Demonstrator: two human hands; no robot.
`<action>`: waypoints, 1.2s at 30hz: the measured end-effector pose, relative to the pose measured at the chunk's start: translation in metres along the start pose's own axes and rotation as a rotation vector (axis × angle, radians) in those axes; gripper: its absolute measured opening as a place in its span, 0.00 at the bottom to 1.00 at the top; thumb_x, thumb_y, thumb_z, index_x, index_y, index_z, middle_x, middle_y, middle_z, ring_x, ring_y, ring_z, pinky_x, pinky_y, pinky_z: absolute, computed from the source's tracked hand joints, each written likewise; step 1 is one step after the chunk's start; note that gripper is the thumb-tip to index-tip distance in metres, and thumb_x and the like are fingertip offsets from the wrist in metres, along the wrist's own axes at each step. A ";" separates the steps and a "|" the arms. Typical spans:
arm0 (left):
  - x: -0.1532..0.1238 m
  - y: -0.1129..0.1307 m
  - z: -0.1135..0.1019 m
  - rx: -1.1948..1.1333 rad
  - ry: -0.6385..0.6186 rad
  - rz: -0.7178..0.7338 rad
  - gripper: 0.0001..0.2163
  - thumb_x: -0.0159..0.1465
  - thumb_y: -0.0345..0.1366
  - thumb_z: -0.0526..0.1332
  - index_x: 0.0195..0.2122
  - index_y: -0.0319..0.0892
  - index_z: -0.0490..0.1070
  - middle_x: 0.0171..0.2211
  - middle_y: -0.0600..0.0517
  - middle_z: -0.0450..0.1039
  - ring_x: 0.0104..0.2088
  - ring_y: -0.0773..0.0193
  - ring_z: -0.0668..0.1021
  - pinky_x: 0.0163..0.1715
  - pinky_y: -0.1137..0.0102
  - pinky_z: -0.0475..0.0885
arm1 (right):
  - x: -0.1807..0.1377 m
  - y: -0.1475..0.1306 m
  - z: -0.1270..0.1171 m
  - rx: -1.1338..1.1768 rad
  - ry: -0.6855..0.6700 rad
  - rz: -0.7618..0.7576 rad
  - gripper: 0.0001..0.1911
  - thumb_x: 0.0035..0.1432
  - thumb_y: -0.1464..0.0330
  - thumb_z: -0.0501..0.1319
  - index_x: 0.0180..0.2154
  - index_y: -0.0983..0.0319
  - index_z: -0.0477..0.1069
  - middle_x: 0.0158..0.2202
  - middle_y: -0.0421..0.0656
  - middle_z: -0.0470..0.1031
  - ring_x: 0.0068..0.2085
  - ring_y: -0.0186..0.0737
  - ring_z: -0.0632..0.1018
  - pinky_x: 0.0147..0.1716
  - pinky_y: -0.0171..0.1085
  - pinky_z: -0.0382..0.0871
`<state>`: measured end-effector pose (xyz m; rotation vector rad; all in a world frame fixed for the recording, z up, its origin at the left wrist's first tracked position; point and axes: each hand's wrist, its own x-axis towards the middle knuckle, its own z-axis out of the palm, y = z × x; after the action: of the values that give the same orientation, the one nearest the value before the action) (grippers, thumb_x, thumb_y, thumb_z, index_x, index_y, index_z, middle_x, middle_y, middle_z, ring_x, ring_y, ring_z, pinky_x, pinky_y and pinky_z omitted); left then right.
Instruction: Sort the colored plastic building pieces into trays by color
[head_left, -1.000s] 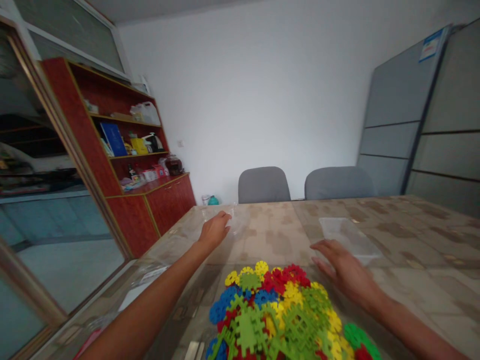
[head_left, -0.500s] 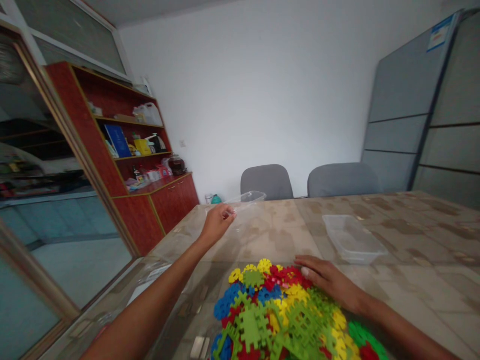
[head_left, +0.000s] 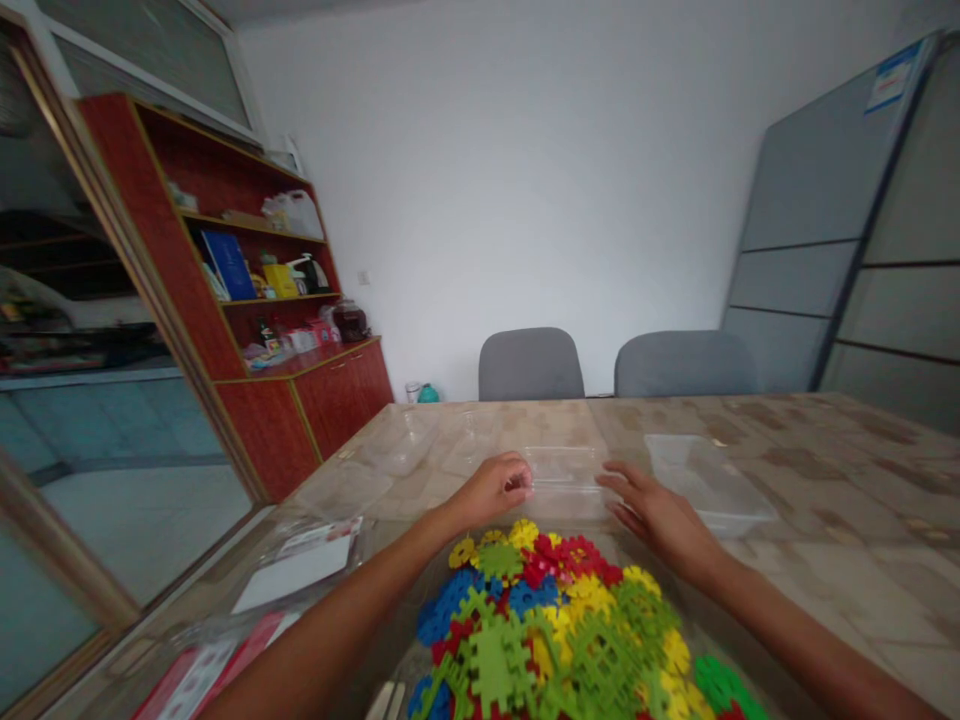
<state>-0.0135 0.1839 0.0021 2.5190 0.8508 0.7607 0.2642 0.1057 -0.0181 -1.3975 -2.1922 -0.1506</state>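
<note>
My left hand pinches the left edge of a clear plastic container low over the table's middle. At the container's right end is my right hand, its fingers spread; whether they touch the plastic I cannot tell. Close in front of me lies a heap of plastic interlocking building pieces in green, yellow, red and blue, some disc-shaped and some square with notched edges. A frosted plastic box stands just beyond my right hand.
Other clear plastic containers sit at the table's far left. Flat packages in plastic lie by my left forearm. Two grey chairs stand behind the patterned table. A red cabinet is at the left wall.
My left hand has brought the clear container from the far left toward the middle and lowered it. My right hand has left the heap's edge and moved up to the container's right end.
</note>
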 end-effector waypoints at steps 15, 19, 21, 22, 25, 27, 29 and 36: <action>-0.031 -0.035 -0.038 0.539 0.168 -0.526 0.17 0.68 0.35 0.62 0.57 0.40 0.66 0.57 0.43 0.67 0.51 0.52 0.75 0.49 0.54 0.73 | 0.001 0.016 -0.014 0.045 -0.174 -0.057 0.17 0.67 0.67 0.48 0.44 0.58 0.74 0.45 0.47 0.77 0.44 0.45 0.79 0.43 0.39 0.72; -0.025 -0.028 -0.029 0.596 0.168 -0.585 0.19 0.65 0.35 0.65 0.57 0.40 0.68 0.57 0.42 0.65 0.45 0.53 0.78 0.43 0.62 0.74 | 0.000 0.017 -0.014 0.012 -0.117 -0.008 0.19 0.68 0.61 0.48 0.51 0.59 0.72 0.52 0.51 0.74 0.43 0.47 0.80 0.42 0.43 0.74; -0.023 -0.025 -0.028 0.603 0.173 -0.589 0.19 0.64 0.36 0.66 0.56 0.40 0.69 0.56 0.43 0.65 0.44 0.53 0.79 0.41 0.65 0.73 | 0.001 0.016 -0.018 -0.006 -0.069 0.026 0.20 0.69 0.60 0.47 0.49 0.59 0.73 0.50 0.50 0.75 0.40 0.46 0.80 0.39 0.43 0.74; -0.023 -0.025 -0.029 0.601 0.177 -0.587 0.19 0.64 0.36 0.65 0.56 0.41 0.69 0.56 0.44 0.65 0.45 0.54 0.79 0.41 0.65 0.73 | 0.001 0.015 -0.020 -0.001 -0.042 0.035 0.20 0.69 0.59 0.46 0.48 0.58 0.74 0.49 0.50 0.75 0.39 0.46 0.80 0.38 0.43 0.74; -0.028 -0.028 -0.042 0.584 0.208 -0.575 0.19 0.65 0.33 0.63 0.58 0.43 0.67 0.57 0.46 0.66 0.48 0.55 0.77 0.44 0.68 0.72 | 0.004 0.008 -0.028 0.074 0.021 0.011 0.19 0.70 0.60 0.48 0.44 0.58 0.75 0.44 0.48 0.77 0.41 0.46 0.80 0.40 0.43 0.74; -0.036 -0.030 -0.056 0.569 0.239 -0.576 0.19 0.66 0.30 0.61 0.58 0.42 0.68 0.57 0.45 0.67 0.50 0.55 0.76 0.46 0.68 0.71 | 0.007 -0.003 -0.030 0.131 0.039 -0.034 0.17 0.70 0.62 0.48 0.43 0.58 0.75 0.42 0.48 0.78 0.42 0.46 0.80 0.41 0.42 0.73; -0.046 -0.029 -0.071 0.551 0.264 -0.579 0.17 0.65 0.27 0.59 0.55 0.39 0.70 0.55 0.44 0.70 0.51 0.54 0.76 0.48 0.67 0.69 | 0.014 -0.020 -0.030 0.166 0.019 -0.098 0.17 0.71 0.64 0.48 0.43 0.59 0.75 0.42 0.48 0.78 0.42 0.45 0.80 0.42 0.41 0.73; -0.075 0.004 -0.066 0.399 0.227 -0.517 0.08 0.65 0.31 0.59 0.40 0.43 0.78 0.37 0.52 0.80 0.32 0.62 0.79 0.35 0.71 0.69 | 0.088 -0.087 -0.007 -0.073 -0.249 -0.252 0.14 0.69 0.74 0.51 0.40 0.63 0.76 0.41 0.47 0.78 0.43 0.40 0.78 0.45 0.39 0.71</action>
<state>-0.1013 0.1445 0.0283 2.3711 1.7955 0.7602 0.1632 0.1346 0.0469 -1.2274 -2.5908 -0.1553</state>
